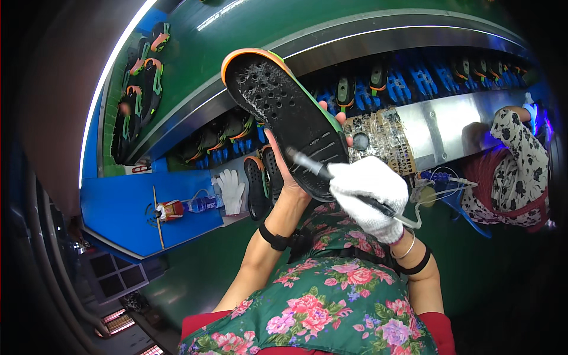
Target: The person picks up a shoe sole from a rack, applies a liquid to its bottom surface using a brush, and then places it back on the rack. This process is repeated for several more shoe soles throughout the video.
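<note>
My left hand point(284, 168) is bare and grips a black shoe sole point(284, 112) with an orange and green rim. Its thumb lies along the left edge, and fingertips show past the right edge. Several round holes dot the upper end of the sole, where whitish wet-looking streaks lie; slots cross the lower part. In a white knit glove, my right hand point(370, 198) is closed round a brush point(313, 165) with a dark handle and a pale tube running from its rear end. The bristles are over the lower middle of the sole; whether they touch it I cannot tell.
Behind the sole, a conveyor carries shoes point(345, 92) and blue racks point(397, 86). A round pot point(360, 141) sits on a crusted board point(384, 139). On the left blue table point(118, 204) lie a bottle point(204, 204) and a white glove point(231, 190). Another person point(509, 171) works at right.
</note>
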A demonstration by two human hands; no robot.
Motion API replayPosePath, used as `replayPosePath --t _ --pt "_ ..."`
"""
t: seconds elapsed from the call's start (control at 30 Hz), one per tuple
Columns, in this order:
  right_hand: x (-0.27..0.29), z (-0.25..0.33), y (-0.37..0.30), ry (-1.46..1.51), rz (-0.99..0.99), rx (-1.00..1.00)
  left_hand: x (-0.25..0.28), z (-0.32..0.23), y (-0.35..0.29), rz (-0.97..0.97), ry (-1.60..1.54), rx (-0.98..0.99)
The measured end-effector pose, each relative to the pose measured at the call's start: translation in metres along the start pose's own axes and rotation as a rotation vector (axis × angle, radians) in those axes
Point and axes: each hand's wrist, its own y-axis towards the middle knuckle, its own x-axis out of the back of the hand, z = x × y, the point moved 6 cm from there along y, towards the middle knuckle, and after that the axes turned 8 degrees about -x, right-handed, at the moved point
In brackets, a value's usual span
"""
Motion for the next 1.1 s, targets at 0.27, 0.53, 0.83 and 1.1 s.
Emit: replayPosePath --t 0.27,0.53,0.83,1.1 --pt "-0.002 -0.005 -0.006 0.182 0.11 0.017 0.006 -0.006 0.004 -0.053 0.036 -0.083" --pt "-0.004 -0.01 -0.014 0.167 0.226 0.048 0.015 -0.012 -0.001 -0.189 -0.005 -0.103" --pt "-0.003 -0.009 -0.016 0.134 0.269 0.047 0.015 -0.009 -0.008 -0.086 0.037 0.121" --pt "-0.009 -0.009 -0.027 -0.069 0.344 0.202 0.028 -0.017 -0.01 -0.145 0.108 0.176"
